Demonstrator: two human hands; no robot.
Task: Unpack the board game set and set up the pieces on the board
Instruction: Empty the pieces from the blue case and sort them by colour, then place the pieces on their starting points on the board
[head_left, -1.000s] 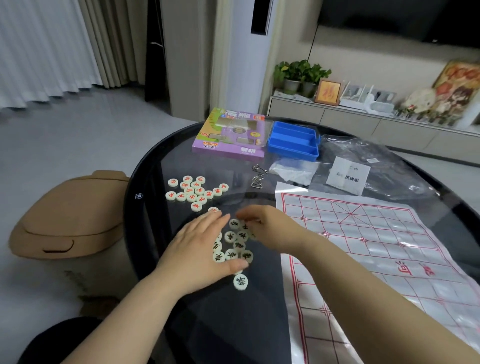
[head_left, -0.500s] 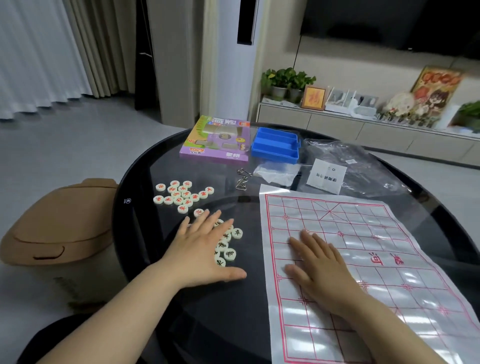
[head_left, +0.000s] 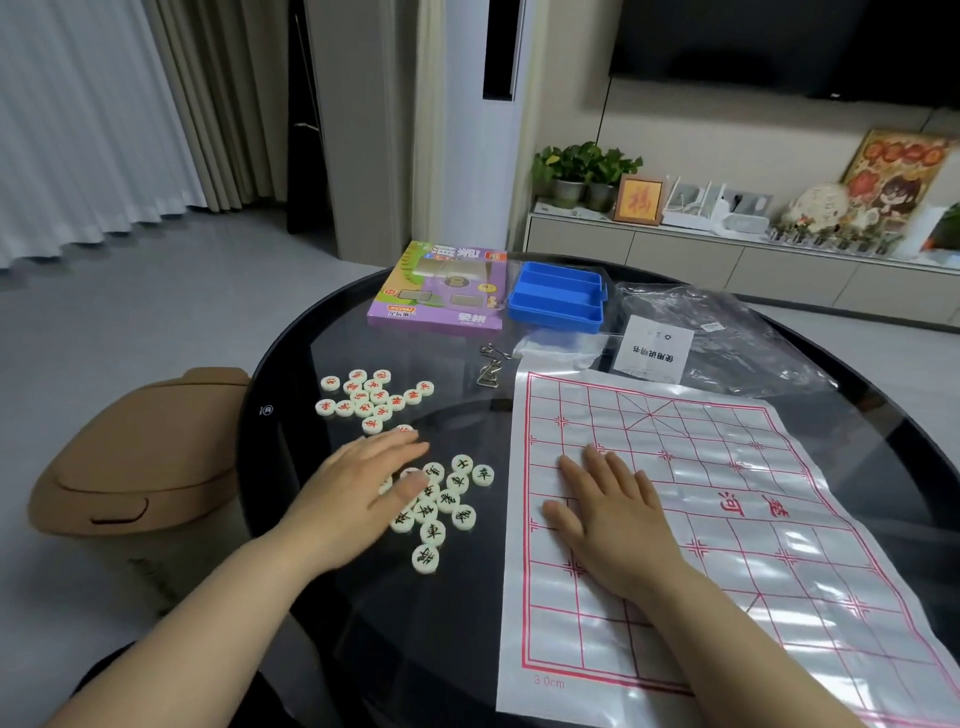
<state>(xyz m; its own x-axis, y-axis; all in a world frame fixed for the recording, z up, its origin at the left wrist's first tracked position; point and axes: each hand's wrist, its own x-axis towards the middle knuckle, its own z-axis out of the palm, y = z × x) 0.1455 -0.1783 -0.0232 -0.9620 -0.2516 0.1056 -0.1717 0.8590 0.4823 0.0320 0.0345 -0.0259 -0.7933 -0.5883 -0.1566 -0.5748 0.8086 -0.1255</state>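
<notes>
Head view: left hand (head_left: 353, 499) rests open on black pieces (head_left: 447, 501); right hand (head_left: 608, 514) presses flat, open, on the board (head_left: 727, 457). Best pinch one piece at a time, board held down.

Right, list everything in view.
red-lettered pieces: about fifteen, cream, table left of board
black-lettered pieces: about eleven, cream, by left hand
board: one, white with red grid, table right
box: one, purple, table's far side
tray: one, blue, right of box
wire clips: few, silvery, near box
leaflet: one, white, beyond board
plastic bag: one, clear, table's far right
table: one, black glass, centre
bin: one, tan, floor left
left hand: flat on black-lettered pieces
right hand: flat on board
</notes>
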